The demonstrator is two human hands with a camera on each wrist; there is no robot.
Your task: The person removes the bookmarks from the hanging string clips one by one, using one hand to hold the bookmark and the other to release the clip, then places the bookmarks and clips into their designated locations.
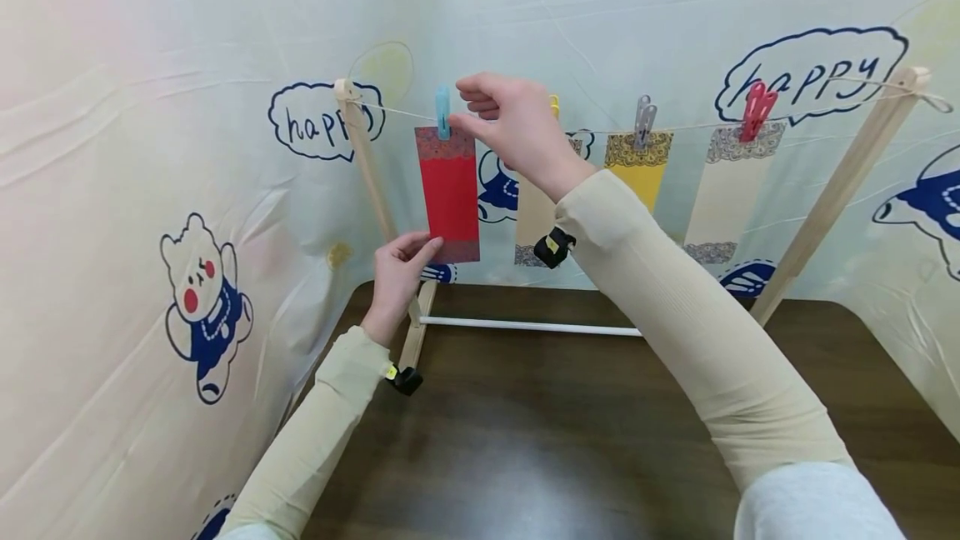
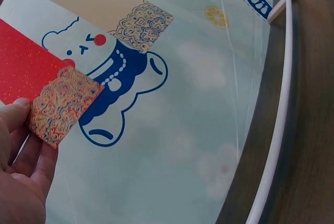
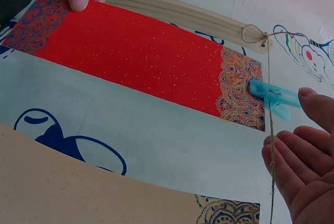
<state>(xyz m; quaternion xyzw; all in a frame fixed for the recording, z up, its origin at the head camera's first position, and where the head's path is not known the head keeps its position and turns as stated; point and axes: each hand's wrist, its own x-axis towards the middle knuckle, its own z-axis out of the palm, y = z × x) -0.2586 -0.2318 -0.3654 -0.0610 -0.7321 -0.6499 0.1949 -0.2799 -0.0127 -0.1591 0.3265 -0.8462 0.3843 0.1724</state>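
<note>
A red paper card (image 1: 452,198) with patterned ends hangs from the string (image 3: 269,67) near its left post. A light-blue clothespin (image 1: 443,112) clips its top end to the string. My left hand (image 1: 395,280) pinches the card's lower left edge between thumb and fingers, as the left wrist view (image 2: 23,166) also shows. Up at the clothespin is my right hand (image 1: 517,119), its fingers apart from the thumb. The thumb tip (image 3: 308,96) lies at the clothespin's handle end; whether it touches cannot be told. Nothing is between the thumb and the other fingers.
To the right hang a beige card (image 1: 530,215) under a yellow clothespin (image 1: 554,105), a yellow card (image 1: 637,177) under a grey one, and a cream card (image 1: 731,198) under a red one. Wooden posts (image 1: 840,190) and a white rod (image 1: 525,325) stand on the brown table (image 1: 517,432).
</note>
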